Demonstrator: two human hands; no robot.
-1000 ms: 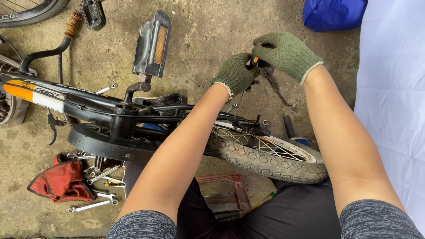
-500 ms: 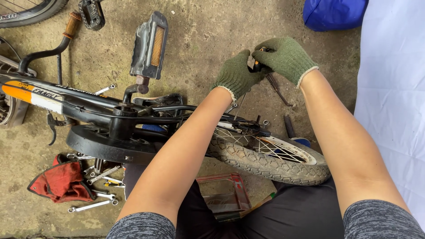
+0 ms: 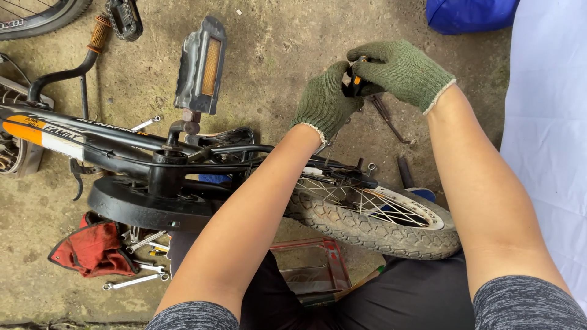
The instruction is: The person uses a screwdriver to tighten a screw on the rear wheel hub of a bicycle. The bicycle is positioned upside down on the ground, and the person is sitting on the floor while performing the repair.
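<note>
Left hand (image 3: 324, 101) in a coarse green knit glove with a pale cuff, fingers curled shut around a small dark tool with orange trim (image 3: 354, 82). Right hand (image 3: 400, 70) in a matching glove, closed over the same tool from the far side, knuckles bent, fingertips meeting the left hand's. Only a sliver of that tool visible between the 2 gloves; exact shape not clear. Held above the concrete floor (image 3: 275, 55), just beyond the small rear wheel (image 3: 379, 217).

Beneath the hands, thin dark metal rods (image 3: 386, 117) lying on the floor. Below the forearms, the wheel: knobby black rubber tyre, pale rim, thin steel spokes. Nearby, a black bicycle frame (image 3: 92, 143) lying across the view, with an orange-and-white panel on its tube. Standing up from the crank, a grey block pedal (image 3: 200, 64) with an amber reflector strip. Round black chain cover (image 3: 143, 205) under the frame.

At lower left, a crumpled red cloth pouch (image 3: 92, 247) with several shiny open-ended spanners (image 3: 137, 278) spilling beside it. Between the knees, a red metal tray (image 3: 312, 269), scuffed. At top right, a blue fabric bundle (image 3: 468, 13) and a wide white sheet (image 3: 547, 122). Floor rough, stained, gritty.
</note>
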